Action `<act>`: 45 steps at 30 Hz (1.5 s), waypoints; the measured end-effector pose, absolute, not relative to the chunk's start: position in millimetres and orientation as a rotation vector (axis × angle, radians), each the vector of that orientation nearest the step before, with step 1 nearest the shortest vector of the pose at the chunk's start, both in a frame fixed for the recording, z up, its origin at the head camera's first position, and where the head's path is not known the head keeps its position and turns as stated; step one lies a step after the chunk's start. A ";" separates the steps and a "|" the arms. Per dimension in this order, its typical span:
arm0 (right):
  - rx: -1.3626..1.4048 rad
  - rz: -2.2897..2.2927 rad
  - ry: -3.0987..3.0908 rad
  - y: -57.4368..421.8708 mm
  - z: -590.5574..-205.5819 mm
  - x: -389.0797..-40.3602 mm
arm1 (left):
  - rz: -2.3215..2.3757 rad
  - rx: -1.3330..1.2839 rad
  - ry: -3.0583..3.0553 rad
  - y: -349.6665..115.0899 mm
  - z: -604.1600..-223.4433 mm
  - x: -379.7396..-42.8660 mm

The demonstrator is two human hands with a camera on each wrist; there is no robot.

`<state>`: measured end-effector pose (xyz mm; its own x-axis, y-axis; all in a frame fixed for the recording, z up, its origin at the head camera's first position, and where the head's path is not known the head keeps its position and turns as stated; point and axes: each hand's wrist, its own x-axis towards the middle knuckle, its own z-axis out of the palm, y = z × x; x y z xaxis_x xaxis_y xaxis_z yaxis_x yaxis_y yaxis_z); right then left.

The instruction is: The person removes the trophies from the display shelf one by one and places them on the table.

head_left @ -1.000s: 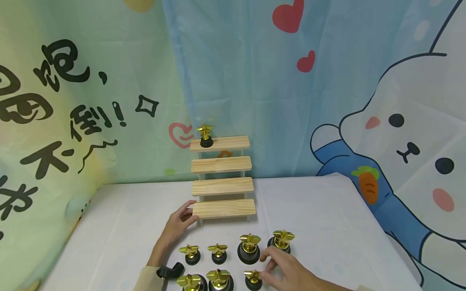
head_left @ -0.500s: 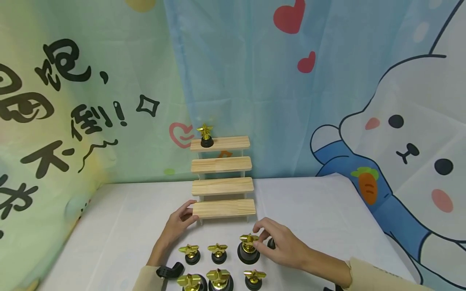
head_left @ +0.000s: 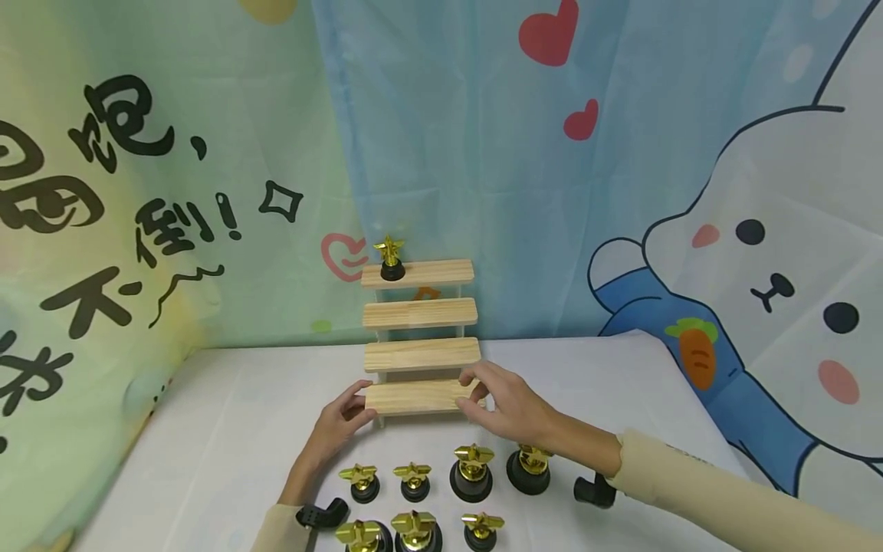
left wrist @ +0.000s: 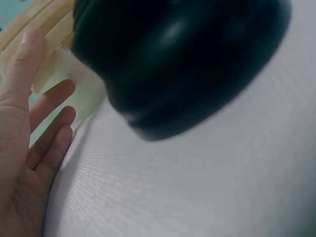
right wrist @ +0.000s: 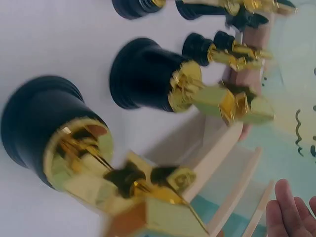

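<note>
A tiered display stand point(head_left: 422, 355) with pale wooden shelves stands near the back of the table. My left hand point(head_left: 338, 418) rests at the left end of its lowest shelf; in the left wrist view the thumb point(left wrist: 22, 64) lies by the wood and the loosely bent fingers are apart. At that shelf's right end is my right hand point(head_left: 513, 402), fingers bent, nothing visible between them; whether it touches the wood cannot be told. One small gold star trophy point(head_left: 392, 267) stands upright on the top shelf, at its left.
Several gold star trophies on black bases stand in front of the stand, among them a large one point(head_left: 471, 475) and a small one point(head_left: 479, 530). Another large trophy point(head_left: 529, 473) is partly under my right forearm. A patterned curtain point(head_left: 483, 153) hangs behind the white table point(head_left: 607, 399).
My right hand has moved from beside the small front trophy, forward past the large trophies, to the right end of the lowest shelf. The left hand stays in place.
</note>
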<state>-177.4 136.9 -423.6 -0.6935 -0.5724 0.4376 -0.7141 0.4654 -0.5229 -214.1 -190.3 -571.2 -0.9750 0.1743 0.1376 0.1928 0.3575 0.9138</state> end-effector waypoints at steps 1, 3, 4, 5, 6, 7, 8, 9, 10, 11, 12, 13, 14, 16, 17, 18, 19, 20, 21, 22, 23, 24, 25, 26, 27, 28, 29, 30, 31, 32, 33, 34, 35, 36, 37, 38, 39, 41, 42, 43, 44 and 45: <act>1.117 1.027 -2.511 135.4 -423.2 -181.2 | -1.737 -0.358 -2.569 -190.7 -572.3 -214.0; 1.107 1.006 -2.521 132.6 -422.4 -188.5 | -1.739 -0.377 -2.553 -191.1 -573.6 -213.7; 1.102 0.996 -2.527 131.4 -422.2 -192.0 | -1.735 -0.386 -2.547 -191.1 -574.1 -213.8; 1.099 0.988 -2.532 130.1 -421.9 -195.3 | -1.737 -0.393 -2.541 -191.1 -574.3 -213.8; 1.096 0.980 -2.537 129.0 -421.9 -198.3 | -1.735 -0.400 -2.539 -191.1 -574.3 -213.9; 1.096 0.980 -2.541 128.1 -421.8 -201.1 | -1.734 -0.403 -2.537 -191.0 -574.2 -214.0; 1.095 0.979 -2.547 127.3 -421.8 -203.5 | -1.731 -0.407 -2.536 -190.8 -574.1 -214.2; 1.098 0.979 -2.547 126.6 -421.8 -205.8 | -1.731 -0.406 -2.539 -190.7 -574.0 -214.5; 1.103 0.983 -2.545 125.9 -421.8 -207.9 | -1.731 -0.404 -2.544 -190.6 -573.7 -214.5; 1.110 0.983 -2.540 125.2 -421.7 -209.8 | -1.732 -0.400 -2.549 -190.7 -573.4 -214.6; 1.119 0.984 -2.534 124.5 -421.5 -211.7 | -1.735 -0.397 -2.547 -190.9 -573.3 -214.7; 1.124 0.985 -2.531 123.7 -421.2 -213.5 | -1.735 -0.396 -2.544 -190.9 -573.1 -214.5; 1.124 0.986 -2.536 122.8 -420.8 -215.2 | -1.735 -0.388 -2.545 -190.9 -573.0 -214.4; 1.117 0.981 -2.548 121.1 -420.5 -218.6 | -1.739 -0.376 -2.558 -190.2 -569.3 -212.9; 1.112 0.979 -2.558 120.2 -420.4 -220.0 | -1.742 -0.371 -2.560 -190.5 -569.5 -213.0; 1.105 0.977 -2.572 119.1 -420.3 -221.4 | -1.740 -0.370 -2.563 -190.6 -569.4 -212.9; 1.098 0.974 -2.585 117.9 -420.4 -222.8 | -1.733 -0.368 -2.572 -190.8 -569.4 -212.8; 1.095 0.969 -2.595 116.6 -420.2 -224.0 | -1.734 -0.359 -2.579 -191.0 -569.5 -213.0; 1.099 0.964 -2.594 115.4 -420.3 -225.4 | -1.735 -0.356 -2.584 -191.2 -569.5 -213.2; 1.102 0.969 -2.595 113.9 -420.1 -226.9 | -1.736 -0.350 -2.579 -192.1 -573.0 -214.8; 1.109 0.976 -2.596 112.5 -418.9 -228.0 | -1.735 -0.340 -2.583 -192.0 -572.7 -214.8; 1.112 0.977 -2.597 111.2 -418.1 -229.5 | -1.730 -0.332 -2.586 -191.4 -572.0 -214.6; 1.112 0.981 -2.598 109.8 -417.1 -231.3 | -1.729 -0.323 -2.588 -190.7 -571.1 -214.4; 1.110 0.984 -2.603 108.5 -415.9 -233.0 | -1.728 -0.312 -2.592 -190.0 -569.8 -214.1; 1.106 0.987 -2.608 107.4 -414.9 -234.9 | -1.724 -0.307 -2.597 -189.0 -567.9 -213.3; 1.099 0.990 -2.616 106.1 -413.7 -236.8 | -1.723 -0.309 -2.600 -188.1 -565.2 -212.3; 1.090 0.986 -2.624 104.9 -412.8 -238.7 | -1.724 -0.314 -2.604 -187.4 -562.0 -210.8; 1.082 0.983 -2.628 103.8 -412.2 -240.9 | -1.725 -0.323 -2.605 -186.5 -558.1 -209.1; 1.076 0.979 -2.629 102.5 -411.6 -243.1 | -1.728 -0.331 -2.607 -185.8 -554.3 -207.5; 1.071 0.972 -2.629 101.2 -411.1 -245.1 | -1.732 -0.335 -2.611 -185.3 -550.7 -205.8; 1.070 0.970 -2.625 100.0 -410.7 -247.1 | -1.735 -0.343 -2.612 -184.7 -546.9 -204.1; 1.066 0.968 -2.621 98.9 -410.3 -248.9 | -1.738 -0.353 -2.608 -184.3 -543.8 -202.4; 1.068 0.965 -2.614 97.7 -409.9 -250.7 | -1.736 -0.356 -2.611 -184.1 -541.5 -201.2; 1.073 0.961 -2.605 96.5 -409.4 -252.4 | -1.732 -0.358 -2.612 -183.7 -540.0 -200.3; 1.075 0.960 -2.598 95.5 -408.8 -253.8 | -1.732 -0.358 -2.611 -183.5 -539.1 -199.8; 1.080 0.962 -2.594 94.4 -408.2 -255.4 | -1.729 -0.358 -2.609 -183.4 -538.5 -199.3; 1.085 0.971 -2.588 93.4 -407.4 -256.9 | -1.727 -0.360 -2.605 -183.3 -538.1 -199.0; 1.096 0.995 -2.579 91.3 -405.9 -260.1 | -1.728 -0.358 -2.598 -183.4 -538.2 -199.0; 1.101 1.002 -2.574 90.4 -405.5 -261.8 | -1.734 -0.356 -2.592 -183.3 -538.3 -199.1; 1.104 1.011 -2.572 89.6 -404.9 -263.4 | -1.739 -0.355 -2.586 -183.2 -538.4 -199.3; 1.105 1.011 -2.568 89.1 -404.4 -265.1 | -1.743 -0.354 -2.583 -183.1 -538.5 -199.5; 1.106 1.013 -2.565 88.5 -403.7 -266.4 | -1.747 -0.352 -2.581 -182.9 -538.4 -199.7</act>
